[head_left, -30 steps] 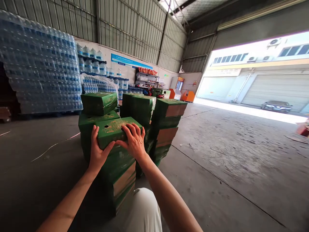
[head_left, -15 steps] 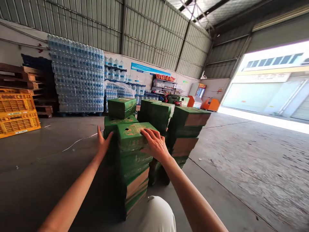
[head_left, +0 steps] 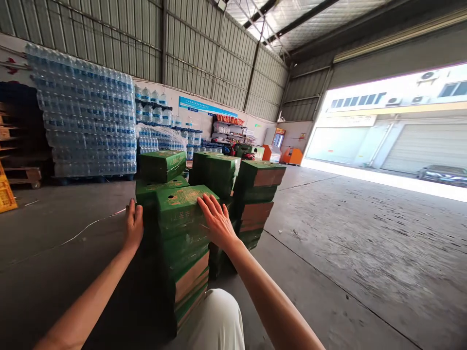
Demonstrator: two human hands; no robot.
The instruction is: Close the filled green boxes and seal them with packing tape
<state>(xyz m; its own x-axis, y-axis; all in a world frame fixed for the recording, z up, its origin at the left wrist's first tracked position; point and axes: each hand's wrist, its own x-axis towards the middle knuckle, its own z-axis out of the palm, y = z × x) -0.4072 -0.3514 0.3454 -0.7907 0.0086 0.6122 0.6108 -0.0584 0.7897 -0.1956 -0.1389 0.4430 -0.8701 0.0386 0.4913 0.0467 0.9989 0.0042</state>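
Directly before me is a stack of green cardboard boxes, and my right hand (head_left: 218,221) lies over the right edge of its top box (head_left: 182,200). Its fingers are stretched out on the lid and are not wrapped round anything. To the left, my left hand (head_left: 133,226) is upright with fingers extended, beside the left side of the stacks. Whether it touches cardboard there I cannot tell. Behind the front stack, another green box (head_left: 162,165) sits slightly askew on a second stack (head_left: 146,190). The lower left faces are in deep shadow.
More green box stacks (head_left: 255,194) stand close behind on the right. Shrink-wrapped water bottles (head_left: 91,116) rise high at the back left, near wooden pallets (head_left: 24,176) and a yellow crate (head_left: 5,192). A white strap (head_left: 87,226) lies on the floor. My knee (head_left: 215,316) is near the front stack.
The view has swung to the right, so the stacks appear further left. My left hand's thumb has come nearer its fingers. My right hand stays on the top box, its fingers straighter.
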